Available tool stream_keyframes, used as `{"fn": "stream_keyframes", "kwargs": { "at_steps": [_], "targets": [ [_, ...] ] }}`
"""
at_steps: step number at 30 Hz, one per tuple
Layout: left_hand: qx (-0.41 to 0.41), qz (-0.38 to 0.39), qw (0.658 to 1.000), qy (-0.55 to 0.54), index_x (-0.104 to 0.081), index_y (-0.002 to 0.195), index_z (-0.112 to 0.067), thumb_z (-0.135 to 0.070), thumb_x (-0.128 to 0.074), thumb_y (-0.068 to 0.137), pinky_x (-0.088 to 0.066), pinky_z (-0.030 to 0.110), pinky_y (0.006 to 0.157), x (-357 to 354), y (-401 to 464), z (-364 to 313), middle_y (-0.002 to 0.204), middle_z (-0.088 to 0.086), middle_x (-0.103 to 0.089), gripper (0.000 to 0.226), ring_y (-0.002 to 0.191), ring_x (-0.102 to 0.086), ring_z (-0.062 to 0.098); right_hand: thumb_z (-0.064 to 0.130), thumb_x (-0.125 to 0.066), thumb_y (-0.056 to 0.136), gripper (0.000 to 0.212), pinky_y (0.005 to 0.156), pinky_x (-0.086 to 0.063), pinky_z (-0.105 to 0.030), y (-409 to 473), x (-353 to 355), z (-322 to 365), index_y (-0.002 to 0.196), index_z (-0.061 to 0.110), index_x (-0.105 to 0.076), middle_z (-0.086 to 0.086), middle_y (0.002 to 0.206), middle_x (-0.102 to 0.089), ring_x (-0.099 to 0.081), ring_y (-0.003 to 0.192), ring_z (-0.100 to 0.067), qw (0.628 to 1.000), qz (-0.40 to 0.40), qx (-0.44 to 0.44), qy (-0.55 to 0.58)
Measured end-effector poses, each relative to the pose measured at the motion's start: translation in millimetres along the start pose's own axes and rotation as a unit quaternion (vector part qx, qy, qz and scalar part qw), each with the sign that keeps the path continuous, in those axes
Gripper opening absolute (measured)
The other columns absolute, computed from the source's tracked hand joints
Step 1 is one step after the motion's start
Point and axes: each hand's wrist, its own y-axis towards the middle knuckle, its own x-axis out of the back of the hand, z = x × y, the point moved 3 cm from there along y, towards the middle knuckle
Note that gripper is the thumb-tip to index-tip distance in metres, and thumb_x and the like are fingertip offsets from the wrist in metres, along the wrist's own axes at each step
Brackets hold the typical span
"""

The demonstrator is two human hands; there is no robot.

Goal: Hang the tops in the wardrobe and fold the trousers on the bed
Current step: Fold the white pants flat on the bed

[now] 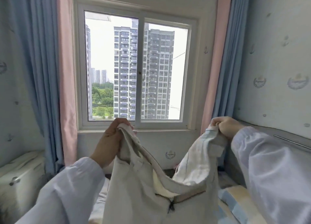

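Trousers: a pale pair [148, 186] held up in the air before the window [138, 69], waistband on top and sagging open between the two hands, zip facing the person.
Axis: the length hangs straight down, legs dropping out of view below.
Left hand [111, 139]: fingers curled tight round one end of the waistband.
Right hand [225, 126]: fist closed on the other end.
Progress: this pair is not yet folded; it looks like the shaking-out stage. No wardrobe or hung tops in view, so that part cannot be judged.
Bed [235, 198]: just beneath the trousers, striped bedding at lower right.
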Motion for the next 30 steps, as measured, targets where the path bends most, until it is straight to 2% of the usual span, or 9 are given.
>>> {"fn": "stream_keyframes", "kwargs": {
  "at_steps": [2,5,9,12,14,17,23,26,30],
  "targets": [
    [0.009,0.07,0.997,0.043,-0.067,0.075,-0.033,-0.016,-0.057,0.075,-0.045,0.03,0.064,-27,1,3,0.075,-0.004,-0.062,0.02,0.068,-0.057,0.016,-0.012,-0.027,0.079,0.054,0.086,-0.047,-0.036,2,-26,24,0.061,0.025,-0.063,-0.007,0.09,-0.064,-0.056,0.095,-0.03,0.999,0.022,0.048,0.003],
    [0.04,0.091,0.994,0.054,-0.068,0.093,-0.032,-0.022,-0.067,0.077,-0.047,0.024,0.063,-53,2,13,0.071,0.003,-0.059,0.019,0.066,-0.054,0.016,-0.012,-0.034,0.086,0.045,0.077,-0.042,-0.016,-14,-58,73,0.071,0.023,-0.059,0.007,0.08,-0.059,-0.052,0.091,-0.017,0.986,0.077,0.144,0.014],
    [0.063,0.045,0.996,0.035,-0.073,0.068,-0.027,-0.022,-0.062,0.083,-0.053,0.021,0.063,-67,6,21,0.068,-0.008,-0.069,0.02,0.067,-0.062,0.01,0.004,-0.047,0.092,0.028,0.079,-0.038,-0.001,-35,-73,122,0.094,0.027,-0.062,0.017,0.097,-0.058,-0.054,0.092,0.002,0.952,0.135,0.273,-0.015],
    [0.074,0.073,0.995,-0.007,-0.074,0.072,-0.029,-0.033,-0.074,0.073,-0.054,0.024,0.067,-63,7,26,0.075,-0.004,-0.07,0.005,0.072,-0.065,0.012,0.014,-0.052,0.092,0.023,0.092,-0.038,-0.01,-37,-74,134,0.101,0.034,-0.06,0.014,0.113,-0.058,-0.054,0.105,-0.004,0.941,0.132,0.311,-0.024],
    [0.087,0.122,0.988,-0.03,-0.074,0.075,-0.025,-0.04,-0.083,0.062,-0.054,0.025,0.067,-64,7,30,0.076,-0.002,-0.07,0.022,0.072,-0.065,0.012,0.022,-0.056,0.091,0.019,0.087,-0.044,-0.014,-38,-75,136,0.104,0.034,-0.06,0.006,0.111,-0.063,-0.06,0.097,-0.008,0.947,0.105,0.302,-0.013],
    [0.088,0.131,0.987,0.029,-0.073,0.077,-0.019,-0.028,-0.076,0.075,-0.052,0.025,0.069,-70,7,34,0.076,-0.001,-0.069,0.009,0.072,-0.064,0.011,0.026,-0.061,0.088,0.018,0.057,-0.04,-0.011,-41,-75,128,0.105,0.024,-0.06,0.004,0.064,-0.056,-0.051,0.053,-0.002,0.958,0.046,0.283,0.029],
    [0.079,0.018,0.994,0.079,-0.062,0.086,-0.005,-0.009,-0.053,0.092,-0.049,0.026,0.067,-60,12,42,0.083,0.011,-0.06,0.011,0.076,-0.055,0.019,0.042,-0.061,0.085,0.023,0.082,-0.05,-0.034,-35,-89,62,0.085,0.019,-0.062,0.001,0.084,-0.064,-0.059,0.079,-0.016,0.98,0.172,0.095,0.026],
    [0.08,0.003,0.993,0.081,-0.059,0.09,-0.002,-0.011,-0.05,0.094,-0.049,0.028,0.067,-49,14,45,0.085,0.013,-0.058,0.013,0.075,-0.055,0.019,0.021,-0.058,0.091,0.009,0.076,-0.049,-0.025,-42,-98,35,0.086,0.015,-0.063,0.003,0.082,-0.063,-0.058,0.078,-0.014,0.965,0.259,0.042,-0.013],
    [0.075,-0.022,0.991,0.11,-0.055,0.089,-0.006,-0.01,-0.045,0.097,-0.045,0.029,0.069,-34,12,54,0.082,0.01,-0.055,0.013,0.076,-0.051,0.02,0.017,-0.055,0.089,0.011,0.072,-0.047,-0.022,-47,-101,13,0.081,0.019,-0.061,-0.001,0.088,-0.063,-0.058,0.082,-0.015,0.949,0.244,0.062,-0.189]
  ]
}}
